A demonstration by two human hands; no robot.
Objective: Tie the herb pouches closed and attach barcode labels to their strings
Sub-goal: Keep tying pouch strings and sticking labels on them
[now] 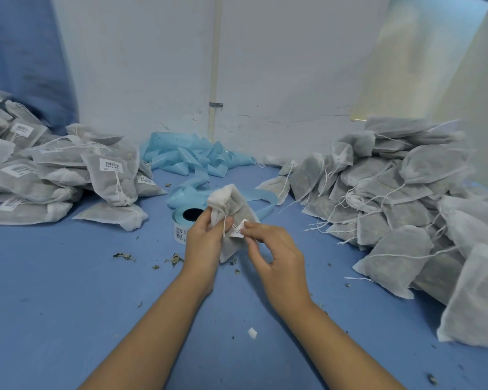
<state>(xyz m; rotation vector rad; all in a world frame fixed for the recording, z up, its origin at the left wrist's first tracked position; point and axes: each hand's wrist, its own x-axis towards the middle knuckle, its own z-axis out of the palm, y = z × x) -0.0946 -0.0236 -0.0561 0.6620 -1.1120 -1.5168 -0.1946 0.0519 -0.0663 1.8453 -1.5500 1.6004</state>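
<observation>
Blue floor (pixel 54 291), scattered with dry leaf bits. White wall (pixel 152 66) behind, scuffed and cracked low down. Pale pipe (pixel 215 66) runs vertically, clamped. Blue panel (pixel 20 52) at left. Light soft, even.

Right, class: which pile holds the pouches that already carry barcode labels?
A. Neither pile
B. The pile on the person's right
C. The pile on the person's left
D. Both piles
C: white barcode labels show on pouches in the left pile, while the right pile shows only pouches with bare strings and no labels.
</observation>
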